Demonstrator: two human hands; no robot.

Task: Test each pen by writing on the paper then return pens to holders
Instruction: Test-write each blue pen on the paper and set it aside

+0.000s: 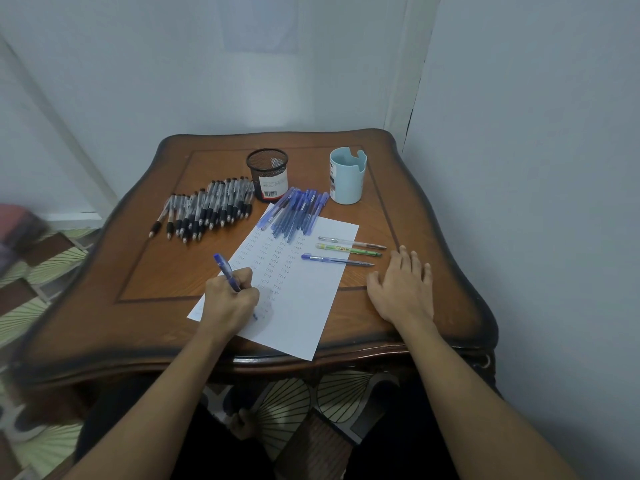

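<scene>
At the near edge of a brown wooden worktop (156, 271) with a dark scalloped rim, the left-hand grip (230, 299) is clamped on one blue ballpoint pen (225, 268). Its tip is down on the single white sheet of paper (304, 306), which carries columns of small handwritten words. The right-hand grip (401, 289) lies apart and flat on bare wood, fingers straight, just beside the sheet's right edge.

Three loose pens lie side by side just beyond the right-hand grip, tips pointing right over the wood: one clear pen (351, 242), one green pen (348, 250) and one blue-capped pen (336, 260).

Beyond the left-hand grip a heap of blue pens (298, 211) rests on the sheet's far end. A larger spread of clear pens with black rubber sleeves (204, 209) lies on the wood farther left. Both piles overlap too tightly to count.

Two holders stand upright at the far side: a black wire-mesh cup (266, 168) with a white barcode label, and a pale blue plastic cup (347, 176) with a notched rim, well apart from each other.

The sheet's near corner reaches the worktop's near edge. Bare wood opens to the left of the left-hand grip. A pale wall (519, 168) stands close on the right.
</scene>
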